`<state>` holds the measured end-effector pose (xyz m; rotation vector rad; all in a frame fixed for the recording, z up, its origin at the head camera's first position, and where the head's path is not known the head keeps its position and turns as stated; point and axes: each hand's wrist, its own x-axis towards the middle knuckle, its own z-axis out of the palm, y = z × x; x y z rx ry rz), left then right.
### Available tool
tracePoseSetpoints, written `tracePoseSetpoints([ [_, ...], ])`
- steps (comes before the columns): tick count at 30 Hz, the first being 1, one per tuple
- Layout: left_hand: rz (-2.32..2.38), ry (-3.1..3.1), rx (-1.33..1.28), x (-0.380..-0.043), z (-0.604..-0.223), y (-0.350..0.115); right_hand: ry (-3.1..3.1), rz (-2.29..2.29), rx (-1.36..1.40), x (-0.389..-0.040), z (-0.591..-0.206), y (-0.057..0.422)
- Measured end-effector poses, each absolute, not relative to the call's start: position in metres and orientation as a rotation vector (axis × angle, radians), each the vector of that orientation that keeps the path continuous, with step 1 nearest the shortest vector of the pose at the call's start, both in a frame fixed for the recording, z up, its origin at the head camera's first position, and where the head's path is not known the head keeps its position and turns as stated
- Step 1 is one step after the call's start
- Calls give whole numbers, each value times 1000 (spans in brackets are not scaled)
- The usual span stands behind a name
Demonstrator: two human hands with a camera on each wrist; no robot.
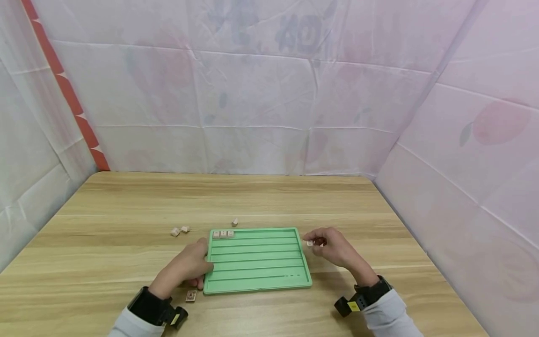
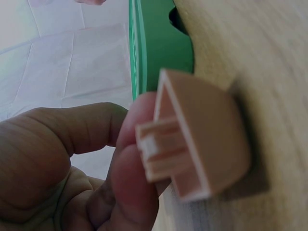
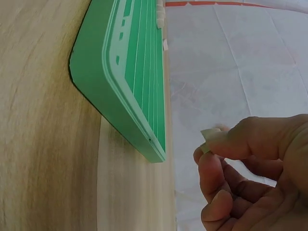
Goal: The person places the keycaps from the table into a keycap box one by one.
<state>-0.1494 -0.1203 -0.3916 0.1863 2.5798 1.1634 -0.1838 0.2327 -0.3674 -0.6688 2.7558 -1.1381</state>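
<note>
A green ridged tray [image 1: 258,262] lies on the table between the hands. My left hand [image 1: 191,262] grips its left edge, thumb at the rim. Close to those fingers, an upturned pinkish keycap [image 2: 211,130] rests on the table, its hollow underside and stem showing. Off the tray's upper right corner, my right hand [image 1: 332,245] pinches a small pale keycap [image 3: 209,137] between thumb and finger. Several keycaps [image 1: 223,234] sit side by side in the tray's top row, at its left end.
Two loose keycaps [image 1: 180,230] lie on the wooden table [image 1: 236,196] to the left of the tray, and a single keycap [image 1: 235,222] lies just behind it. Pale printed sheets [image 1: 252,93] hang around the back and sides of the table.
</note>
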Motion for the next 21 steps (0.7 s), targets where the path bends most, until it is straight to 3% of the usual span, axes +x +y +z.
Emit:
tracePoseSetpoints([
  [8,1161,2585,191,-149,-392,-121,2658,-1330,-508,-184,-369,231],
  [21,1161,2586,199,-149,-392,-121,2666,-1382,-477,-184,-374,228],
])
